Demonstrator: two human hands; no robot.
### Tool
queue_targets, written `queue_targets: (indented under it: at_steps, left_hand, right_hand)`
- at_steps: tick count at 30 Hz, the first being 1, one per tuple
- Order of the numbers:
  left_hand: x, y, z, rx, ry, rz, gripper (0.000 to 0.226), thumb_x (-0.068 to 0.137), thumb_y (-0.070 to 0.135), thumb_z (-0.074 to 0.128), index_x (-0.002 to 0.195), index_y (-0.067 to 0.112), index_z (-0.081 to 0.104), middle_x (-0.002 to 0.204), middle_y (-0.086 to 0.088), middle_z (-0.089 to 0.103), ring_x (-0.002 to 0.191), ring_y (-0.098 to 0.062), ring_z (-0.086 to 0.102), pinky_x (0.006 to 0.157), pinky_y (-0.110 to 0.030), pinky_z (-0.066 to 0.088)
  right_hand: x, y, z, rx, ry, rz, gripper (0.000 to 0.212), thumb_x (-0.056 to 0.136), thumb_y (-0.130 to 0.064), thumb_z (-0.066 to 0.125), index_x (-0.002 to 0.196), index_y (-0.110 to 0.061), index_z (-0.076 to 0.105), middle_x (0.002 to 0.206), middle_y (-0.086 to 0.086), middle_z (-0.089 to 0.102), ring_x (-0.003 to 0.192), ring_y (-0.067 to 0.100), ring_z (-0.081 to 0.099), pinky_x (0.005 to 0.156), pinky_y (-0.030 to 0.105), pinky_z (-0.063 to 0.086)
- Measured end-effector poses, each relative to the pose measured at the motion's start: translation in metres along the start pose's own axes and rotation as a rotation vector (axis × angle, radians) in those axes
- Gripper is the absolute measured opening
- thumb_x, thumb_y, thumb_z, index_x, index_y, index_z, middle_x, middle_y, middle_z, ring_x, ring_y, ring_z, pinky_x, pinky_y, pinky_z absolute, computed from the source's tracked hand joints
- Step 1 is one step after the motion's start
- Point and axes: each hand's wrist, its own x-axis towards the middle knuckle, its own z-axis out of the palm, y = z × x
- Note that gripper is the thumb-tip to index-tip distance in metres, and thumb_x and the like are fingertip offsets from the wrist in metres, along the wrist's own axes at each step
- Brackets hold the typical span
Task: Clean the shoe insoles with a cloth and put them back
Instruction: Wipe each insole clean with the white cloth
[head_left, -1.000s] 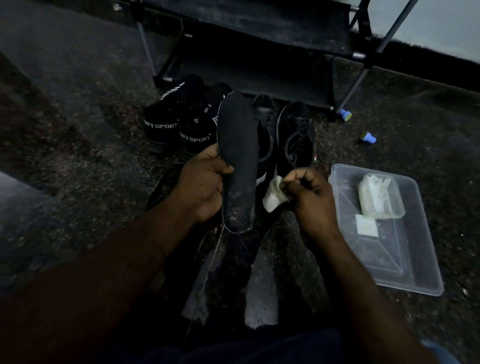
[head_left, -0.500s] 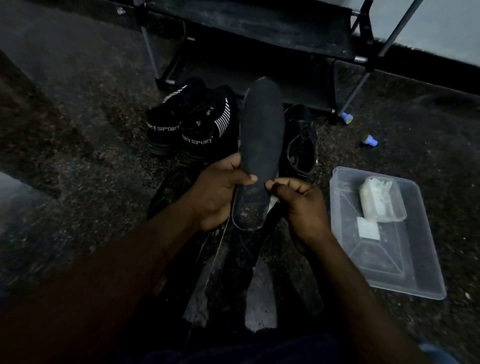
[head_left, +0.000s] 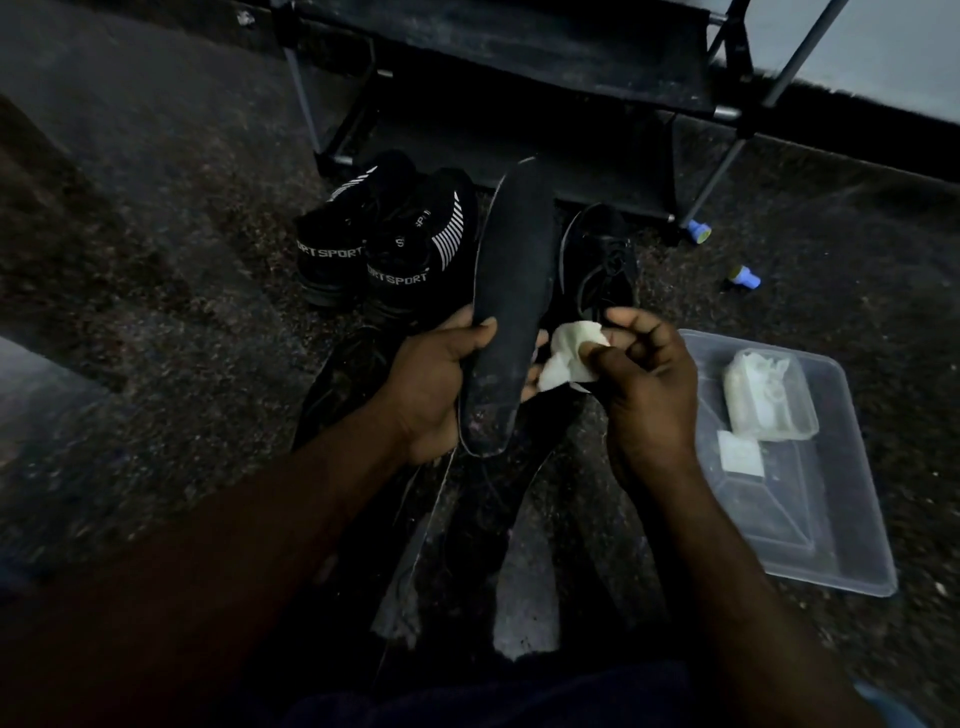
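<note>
A long black insole (head_left: 511, 291) stands nearly upright in the middle of the view, its dusty heel end lowest. My left hand (head_left: 434, 384) grips it near the heel, thumb across its face. My right hand (head_left: 644, 384) pinches a small crumpled white cloth (head_left: 569, 356) just right of the insole's lower edge. A black laced shoe (head_left: 602, 260) lies on the floor behind the insole. More dark insoles (head_left: 524, 519) lie on the floor under my forearms.
Two black shoes marked SPORT (head_left: 384, 239) stand at the left. A clear plastic tray (head_left: 810, 519) at the right holds a small clear box of white cloths (head_left: 766, 395). A black shoe rack (head_left: 519, 78) stands behind. Two small blue caps (head_left: 744, 276) lie on the speckled floor.
The insole tilted from left to slightly right and rose a little. My right hand came off the insole's edge, and the white cloth now shows between its fingers.
</note>
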Motion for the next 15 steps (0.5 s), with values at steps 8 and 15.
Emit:
queue_targets:
  at_steps: [8,15]
  left_hand:
    - [-0.01,-0.003,0.006,0.194,0.009,-0.248,0.066,0.104,0.061,0.036,0.136,0.011,0.063,0.105,-0.013,0.075,0.082,-0.026,0.071,0.076,-0.038,0.058]
    - [-0.019,-0.008,0.016,0.226,-0.098,-0.355,0.075,0.101,0.068,0.03,0.144,0.013,0.056,0.096,-0.006,0.07,0.079,-0.024,0.065,0.079,-0.051,0.061]
  right_hand:
    - [-0.01,-0.008,0.008,-0.132,-0.034,-0.168,0.02,0.089,0.003,0.072,0.097,-0.016,0.074,0.095,0.001,0.077,0.087,0.012,0.069,0.078,0.027,0.053]
    - [-0.009,-0.007,0.007,-0.31,-0.016,-0.264,0.022,0.087,-0.005,0.076,0.104,-0.019,0.077,0.106,-0.003,0.076,0.102,0.012,0.071,0.093,0.036,0.057]
